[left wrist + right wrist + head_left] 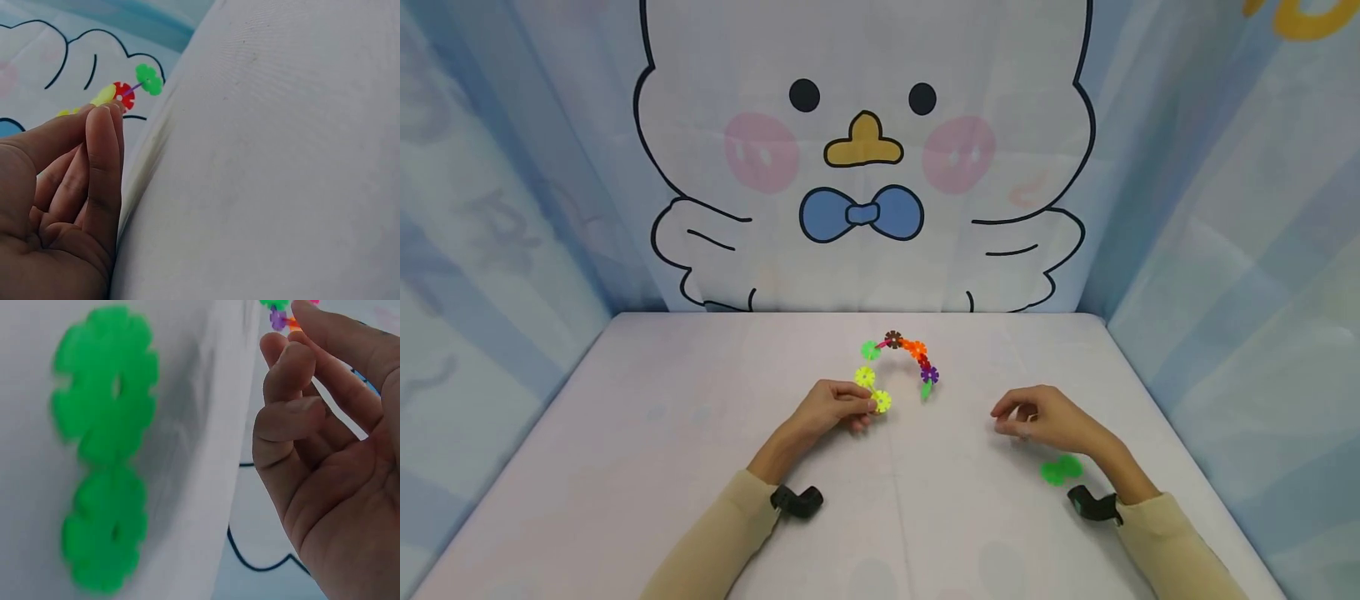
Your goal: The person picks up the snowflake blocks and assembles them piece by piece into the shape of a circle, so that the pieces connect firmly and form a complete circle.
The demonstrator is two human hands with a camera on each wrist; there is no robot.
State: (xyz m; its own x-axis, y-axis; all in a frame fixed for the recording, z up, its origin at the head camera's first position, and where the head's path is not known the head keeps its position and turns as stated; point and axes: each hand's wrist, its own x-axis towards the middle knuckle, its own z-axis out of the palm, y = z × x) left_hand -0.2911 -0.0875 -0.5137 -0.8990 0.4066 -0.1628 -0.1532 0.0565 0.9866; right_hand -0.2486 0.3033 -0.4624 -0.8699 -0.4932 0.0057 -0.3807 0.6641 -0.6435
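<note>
Between thumb and fingertips, my left hand point(831, 408) pinches a yellow notched disc point(882, 402) at one end of a curved chain of interlocking plastic snowflake discs. Along the arc come another yellow disc point(865, 377), a light green one point(870, 350), a brown one point(893, 339), orange ones point(917, 349) and a purple one point(929, 375). A green disc point(927, 390) ends it on the right. My right hand point(1051, 417) is apart from the chain, its fingers loosely bent and holding nothing. Near its wrist lie two joined green discs point(106, 528), large in the right wrist view.
A pale cloth covers the table point(700, 358). Behind it hangs a curtain point(865, 275) with a cartoon bird, and more curtains point(1240, 292) flank both sides. A black wrist camera point(797, 502) sits on the left wrist, another point(1093, 505) on the right.
</note>
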